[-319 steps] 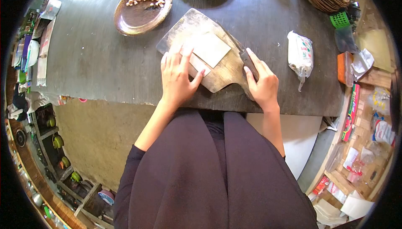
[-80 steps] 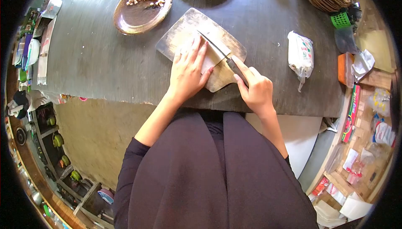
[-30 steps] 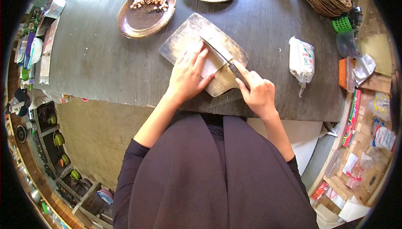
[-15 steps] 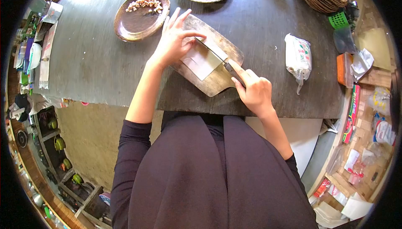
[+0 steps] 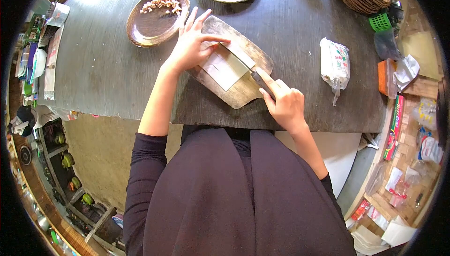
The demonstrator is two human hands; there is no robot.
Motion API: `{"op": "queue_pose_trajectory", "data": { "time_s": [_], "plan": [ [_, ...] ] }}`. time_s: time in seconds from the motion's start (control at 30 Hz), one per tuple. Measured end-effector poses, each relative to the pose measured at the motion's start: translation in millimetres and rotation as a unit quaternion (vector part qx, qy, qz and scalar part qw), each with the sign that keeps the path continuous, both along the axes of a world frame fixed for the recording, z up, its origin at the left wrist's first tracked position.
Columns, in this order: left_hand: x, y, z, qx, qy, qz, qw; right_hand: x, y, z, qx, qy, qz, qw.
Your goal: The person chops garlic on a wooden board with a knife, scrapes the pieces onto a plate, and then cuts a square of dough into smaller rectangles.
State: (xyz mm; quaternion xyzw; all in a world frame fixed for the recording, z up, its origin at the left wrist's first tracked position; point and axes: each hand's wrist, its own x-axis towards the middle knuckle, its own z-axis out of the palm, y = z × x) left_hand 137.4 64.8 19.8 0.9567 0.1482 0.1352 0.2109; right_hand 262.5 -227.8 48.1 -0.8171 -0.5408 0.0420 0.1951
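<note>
Pale sheet [image 5: 225, 68] perhaps against left grip [image 5: 190, 47]

Open tabletop [image 5: 93, 64] left of board [image 5: 240, 93] — plate [image 5: 149, 30] beyond

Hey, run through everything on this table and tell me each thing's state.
Cutting board, flat on the table.
Pale sheet, flat on the cutting board.
Knife, blade down across the pale sheet.
Right hand, shut on the knife handle.
Left hand, open, fingers spread, on the pale sheet's far end.
Brown plate, holds chopped pieces.
White packet, lying on its side.
</note>
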Motion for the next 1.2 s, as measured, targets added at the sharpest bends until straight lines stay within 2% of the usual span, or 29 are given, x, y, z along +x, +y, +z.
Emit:
{"op": "queue_pose_trajectory", "data": {
  "time_s": [0.37, 0.67, 0.73, 0.8, 1.1, 1.2],
  "plan": [
    [-0.8, 4.0, -3.2, -0.011, 0.003, -0.002, 1.0, -4.6, -4.6, 2.8, -0.018, -0.001, -0.014, 1.0],
    [2.1, -3.0, -3.4, -0.027, -0.032, -0.012, 0.999, -13.9, 4.5, 32.8, -0.052, 0.006, -0.041, 0.998],
    [4.6, -1.7, -1.8, -0.021, -0.04, -0.023, 0.999, -13.6, 4.3, 28.6, -0.052, 0.007, -0.044, 0.998],
    [8.7, 3.8, -3.0, -0.033, -0.026, -0.081, 0.996, -13.1, 4.2, 25.2, -0.054, 0.008, -0.047, 0.997],
    [11.0, 12.0, 0.5, -0.008, 0.011, -0.103, 0.995, -13.8, 0.2, 10.5, -0.031, 0.026, -0.051, 0.998],
    [11.5, 12.9, 0.0, -0.012, 0.014, -0.104, 0.994, -16.6, -0.9, 6.2, -0.043, 0.001, -0.052, 0.998]
  ]
}}
